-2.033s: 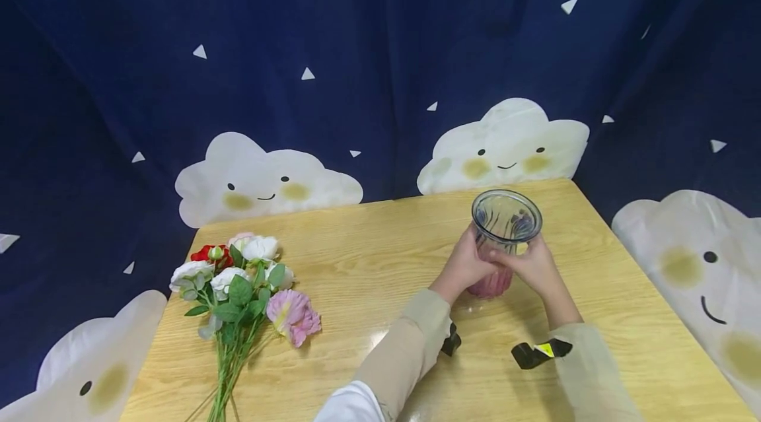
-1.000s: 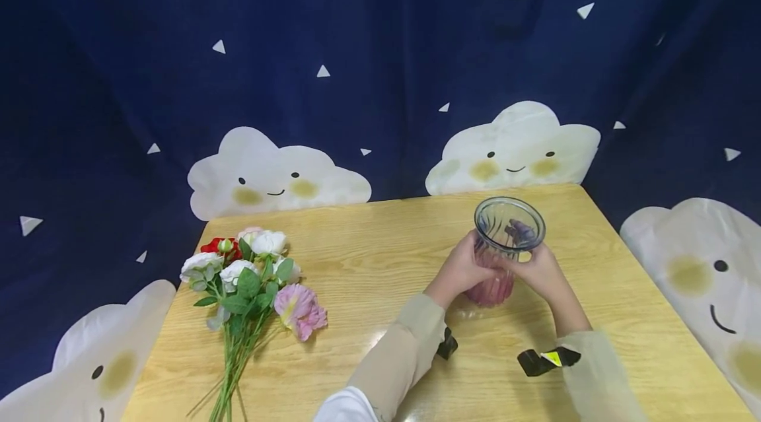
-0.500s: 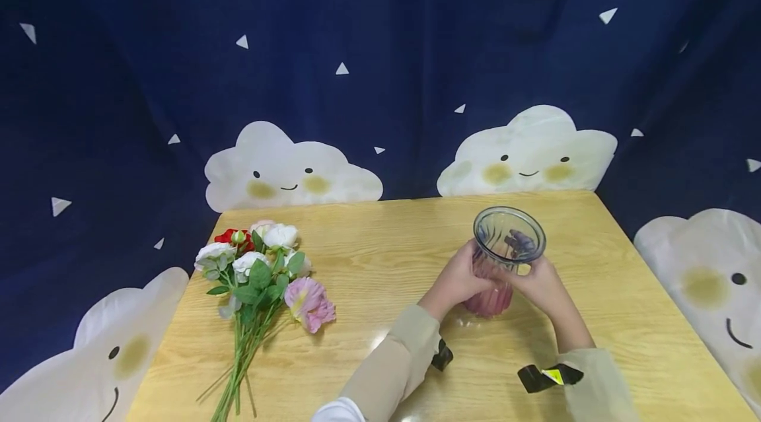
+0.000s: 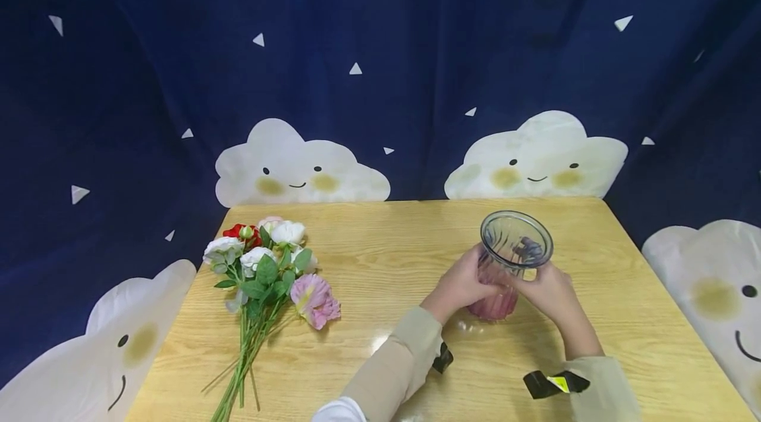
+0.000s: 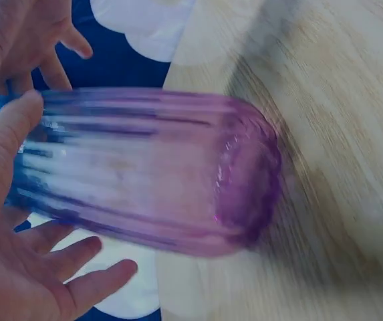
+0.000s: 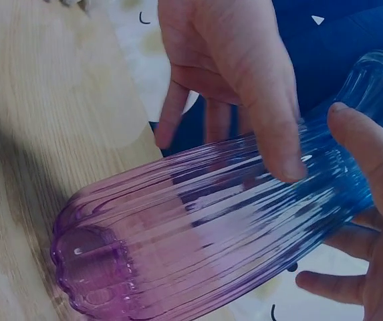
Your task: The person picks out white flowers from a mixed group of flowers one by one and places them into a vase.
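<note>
Left hand [image 4: 462, 284] and right hand [image 4: 547, 291] gripped the vase [image 4: 498, 271] from opposite sides, apparently positioning it, flowers [image 4: 269, 270] lying to its left; the next move likely called for steady, even pressure.

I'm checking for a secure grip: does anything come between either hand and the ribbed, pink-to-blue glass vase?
Nothing visible does. The bare left hand and bare right hand hold the ribbed, pink-to-blue glass vase directly. The black strap piece by the right sleeve is apart from it.
</note>
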A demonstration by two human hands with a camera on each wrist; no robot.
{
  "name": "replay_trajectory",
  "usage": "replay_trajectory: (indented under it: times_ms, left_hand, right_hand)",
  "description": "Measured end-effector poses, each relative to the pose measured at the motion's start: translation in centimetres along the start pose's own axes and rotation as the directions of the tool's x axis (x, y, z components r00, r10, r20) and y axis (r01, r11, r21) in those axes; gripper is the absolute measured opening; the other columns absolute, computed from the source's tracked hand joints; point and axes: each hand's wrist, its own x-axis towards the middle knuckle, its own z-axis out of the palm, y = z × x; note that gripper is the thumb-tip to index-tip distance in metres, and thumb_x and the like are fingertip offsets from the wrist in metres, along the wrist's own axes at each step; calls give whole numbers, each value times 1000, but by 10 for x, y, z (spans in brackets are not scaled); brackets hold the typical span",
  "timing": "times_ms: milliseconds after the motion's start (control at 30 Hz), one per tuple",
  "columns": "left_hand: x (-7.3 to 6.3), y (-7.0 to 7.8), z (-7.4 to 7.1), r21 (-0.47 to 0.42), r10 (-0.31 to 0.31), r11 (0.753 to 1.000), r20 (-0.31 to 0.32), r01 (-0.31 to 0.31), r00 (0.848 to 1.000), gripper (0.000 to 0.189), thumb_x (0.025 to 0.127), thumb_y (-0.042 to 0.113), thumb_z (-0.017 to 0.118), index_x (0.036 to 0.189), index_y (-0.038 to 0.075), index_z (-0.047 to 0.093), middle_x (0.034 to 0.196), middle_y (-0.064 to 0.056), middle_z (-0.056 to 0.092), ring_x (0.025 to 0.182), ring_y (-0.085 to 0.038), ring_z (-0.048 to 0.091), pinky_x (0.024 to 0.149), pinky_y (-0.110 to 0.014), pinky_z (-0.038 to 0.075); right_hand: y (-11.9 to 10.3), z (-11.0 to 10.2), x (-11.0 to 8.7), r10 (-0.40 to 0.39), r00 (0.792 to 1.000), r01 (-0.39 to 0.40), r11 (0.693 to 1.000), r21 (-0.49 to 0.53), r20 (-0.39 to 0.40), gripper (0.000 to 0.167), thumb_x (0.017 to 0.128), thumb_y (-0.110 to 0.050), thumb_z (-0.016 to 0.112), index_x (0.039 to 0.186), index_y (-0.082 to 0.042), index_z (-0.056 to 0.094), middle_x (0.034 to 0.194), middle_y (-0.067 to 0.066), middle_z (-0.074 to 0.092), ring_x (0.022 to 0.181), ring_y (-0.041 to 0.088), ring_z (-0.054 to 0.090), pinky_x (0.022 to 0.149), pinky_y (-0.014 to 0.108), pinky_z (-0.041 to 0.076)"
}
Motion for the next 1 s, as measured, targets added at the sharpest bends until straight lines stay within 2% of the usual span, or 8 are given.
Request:
replay_trajectory:
  times_ms: [100,167,233,333,533,733,867,1000]
  left_hand:
    - [-9,-9,-5,127,-77,989,26,74,997,84,72,39,72,140,17,28,136,1,40,121,-12,39,96,-28,34]
    - [-19,-19,-10,206,-159,967,29,150,987,86,72,48,69,141,17,27,137,-1,38,122,-16,38,95,-33,37]
    - [-30,-30,-16,245,-216,948,24,204,976,86,73,50,66,140,15,28,138,-4,37,123,-19,39,94,-37,38]
    - [-49,-49,-28,265,-257,932,9,246,966,80,77,47,63,140,13,29,137,-7,38,122,-23,39,93,-42,38]
    - [-92,-77,-61,291,-245,923,-64,253,967,67,83,39,59,137,7,33,134,-12,41,120,-29,40,92,-47,38]
    - [-126,-89,-92,278,-216,924,-179,260,960,59,84,32,58,132,5,39,130,-15,45,116,-31,44,92,-45,38]
    - [-146,-91,-108,301,-207,908,-283,291,936,51,85,27,59,129,4,44,124,-15,50,108,-30,51,86,-44,43]
    - [-165,-97,-121,336,-194,878,-400,340,896,44,85,25,59,122,4,51,105,-10,59,85,-22,58,68,-40,48]
  right_hand:
    - [-1,-1,0,-17,1000,17,997,-69,6,70,77,-34,64,128,2,33,110,37,49,98,52,49,77,63,35]
    - [-1,-2,0,-16,1000,17,996,-84,12,70,78,-36,64,129,1,33,111,36,49,99,52,48,78,64,33]
    - [-1,-2,0,-12,1000,14,995,-96,18,71,78,-38,64,129,1,33,111,36,49,100,52,47,78,65,33]
    - [0,-2,1,-13,1000,14,995,-96,18,70,78,-39,64,128,1,34,110,36,50,98,52,48,76,63,36]
    - [1,-1,1,4,999,-2,998,-69,38,73,78,-41,64,129,-1,34,112,37,48,97,54,47,76,60,40]
    - [3,-1,1,6,999,-5,1000,-30,42,73,78,-41,65,131,-2,33,117,35,46,101,54,45,79,60,39]
    - [3,0,2,3,999,-2,1000,-22,41,73,78,-41,65,131,-1,33,116,35,47,101,53,45,80,60,38]
    - [4,1,2,1,999,0,1000,-12,37,71,78,-39,65,130,0,35,114,35,48,101,53,46,80,59,38]
